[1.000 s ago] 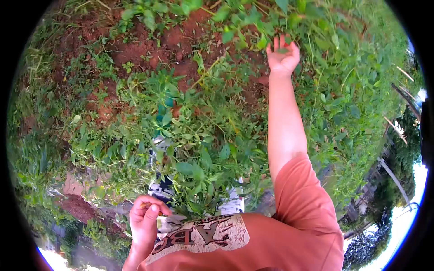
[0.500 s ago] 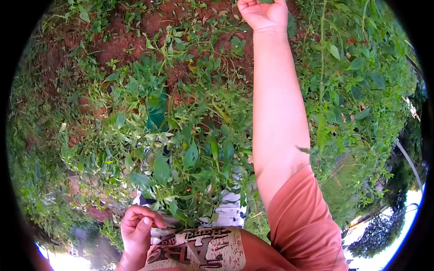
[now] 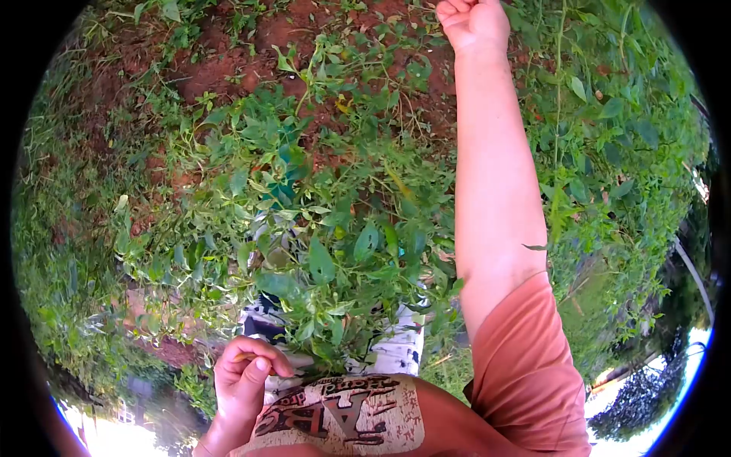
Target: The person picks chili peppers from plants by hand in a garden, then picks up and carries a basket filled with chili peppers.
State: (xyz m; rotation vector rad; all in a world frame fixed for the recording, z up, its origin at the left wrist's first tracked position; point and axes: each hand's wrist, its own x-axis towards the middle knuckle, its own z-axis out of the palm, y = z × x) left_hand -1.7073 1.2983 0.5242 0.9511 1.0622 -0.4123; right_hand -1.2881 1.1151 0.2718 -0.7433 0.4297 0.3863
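Observation:
My left hand [image 3: 247, 373] is low in the view, in front of my shirt, its thumb and fingers pinched together. A sliver of a small orange-yellow thing [image 3: 242, 357] shows between the fingers; the rest is hidden. My right arm stretches far forward over the plants, and my right hand [image 3: 478, 27] is at the top edge with curled fingers, partly cut off, so I cannot tell what is in them. Leafy green plants [image 3: 320, 263] fill the space between my hands. A yellowish pod [image 3: 400, 183] and a green pod [image 3: 391, 238] hang among the leaves.
Reddish bare soil [image 3: 228, 65] shows between the plants ahead. Dense greenery [image 3: 609, 175] grows on the right, with a thin upright stem [image 3: 560, 91] beside my forearm. My patterned trousers [image 3: 396, 339] and something teal [image 3: 283, 190] show through the foliage.
The view has shifted, so plants and both arms appear farther right. My right hand has gone slightly up, its fingers more curled. My left hand keeps its pinch.

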